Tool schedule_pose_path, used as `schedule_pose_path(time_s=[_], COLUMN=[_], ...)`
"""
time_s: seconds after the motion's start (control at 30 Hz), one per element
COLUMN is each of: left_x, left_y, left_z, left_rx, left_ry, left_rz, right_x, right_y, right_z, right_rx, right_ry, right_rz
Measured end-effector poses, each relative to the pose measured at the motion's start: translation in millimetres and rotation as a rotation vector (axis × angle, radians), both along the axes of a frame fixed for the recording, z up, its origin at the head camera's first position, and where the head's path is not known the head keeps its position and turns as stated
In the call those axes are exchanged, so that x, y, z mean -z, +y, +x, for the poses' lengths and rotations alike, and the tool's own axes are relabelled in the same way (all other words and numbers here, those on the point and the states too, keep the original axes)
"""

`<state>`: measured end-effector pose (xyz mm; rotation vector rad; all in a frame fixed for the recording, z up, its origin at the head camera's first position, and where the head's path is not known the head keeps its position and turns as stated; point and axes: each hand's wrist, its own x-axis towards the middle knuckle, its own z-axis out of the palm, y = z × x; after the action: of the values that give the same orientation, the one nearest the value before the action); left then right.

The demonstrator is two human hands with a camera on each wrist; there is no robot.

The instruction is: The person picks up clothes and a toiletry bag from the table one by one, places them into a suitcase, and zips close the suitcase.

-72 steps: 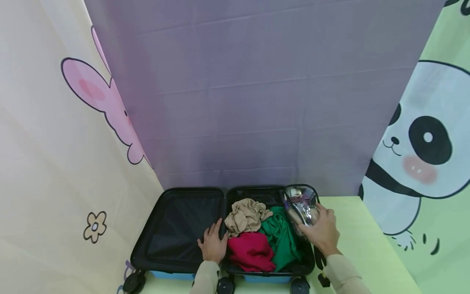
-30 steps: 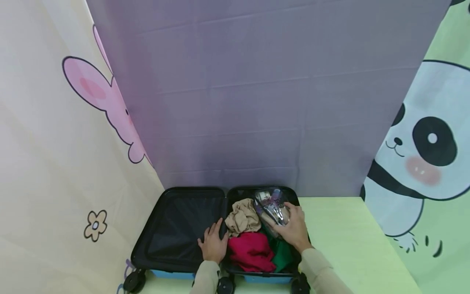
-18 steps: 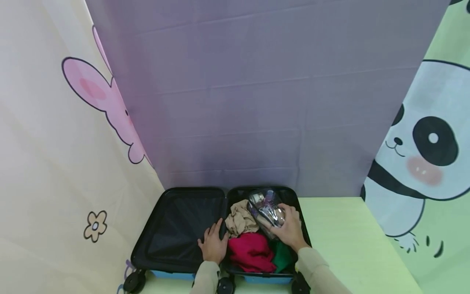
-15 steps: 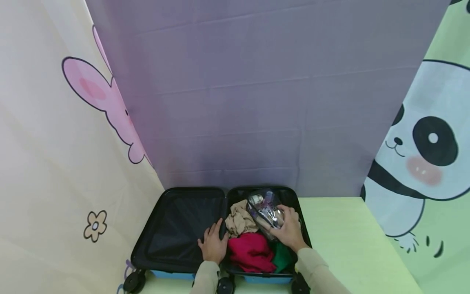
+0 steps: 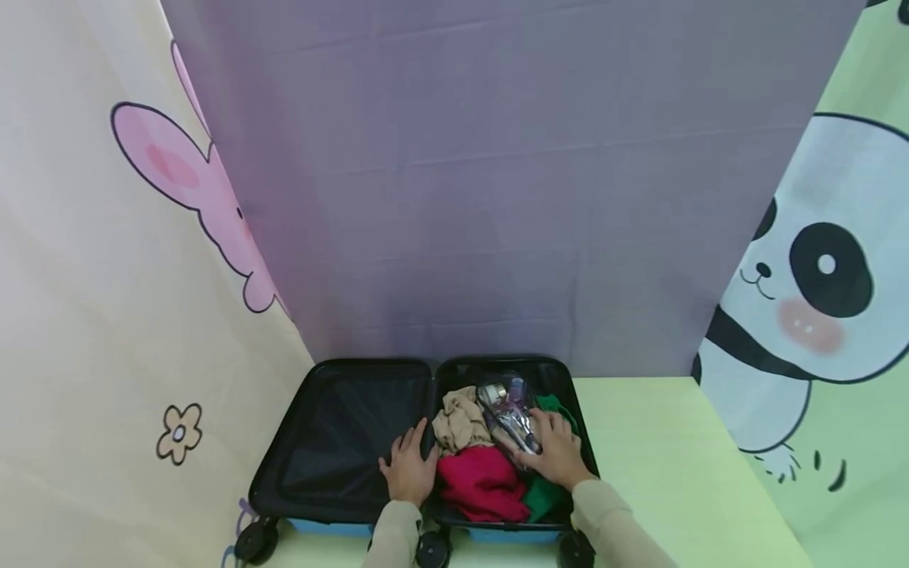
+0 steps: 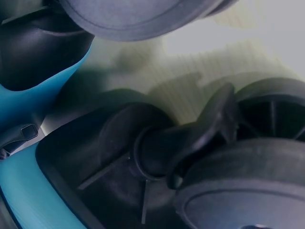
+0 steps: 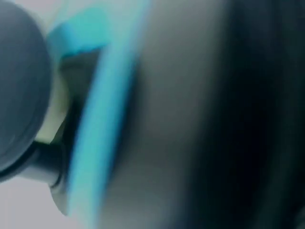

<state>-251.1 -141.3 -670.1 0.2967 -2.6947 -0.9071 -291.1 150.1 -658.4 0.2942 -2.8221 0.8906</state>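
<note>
In the head view a suitcase (image 5: 341,517) with black inside and blue shell lies open flat. My right hand (image 5: 557,454) holds a clear toiletry bag (image 5: 513,410) by its right side, thumb at the near end; bottles and a silvery packet show through the plastic. The bag lies among the clothes in the right half: a beige cloth (image 5: 460,422) to its left, a red cloth (image 5: 479,481) in front, a green cloth (image 5: 543,498) partly beneath it. My left hand (image 5: 409,465) rests with fingers spread at the suitcase's middle edge. Neither wrist view shows a hand.
Black wheels (image 5: 433,548) stick out from the suitcase's near side, larger in the left wrist view as a caster wheel (image 6: 243,191). The pale table (image 5: 675,465) extends to the right. A grey-purple curtain (image 5: 454,197) hangs close behind the suitcase.
My right hand has carried the toiletry bag left from the suitcase's right edge and lowered it onto the clothes. Green cloth now shows behind the hand. My left hand has stayed in place.
</note>
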Motion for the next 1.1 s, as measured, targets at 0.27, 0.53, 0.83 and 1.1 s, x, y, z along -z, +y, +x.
schedule_pose_path(time_s=[0.27,0.53,0.83,1.1], left_x=[-1.3,-1.4,-12.3,-10.8], left_y=[-0.5,-7.8,-64.5,-147.8], left_z=[-0.4,4.8,20.1,53.0], left_rx=[-0.006,-0.002,-0.152,-0.608], left_ry=[0.003,0.066,-0.013,0.042], left_rz=[0.001,0.058,0.010,0.044], right_x=[-4.3,-2.6,15.8,17.6], right_y=[10.4,46.7,73.2,68.1], right_z=[11.2,24.5,52.5,57.4], right_rx=[-0.043,0.132,0.227,0.307], right_ry=[0.011,0.043,-0.218,-0.283], right_rz=[0.035,-0.017,-0.171,-0.260])
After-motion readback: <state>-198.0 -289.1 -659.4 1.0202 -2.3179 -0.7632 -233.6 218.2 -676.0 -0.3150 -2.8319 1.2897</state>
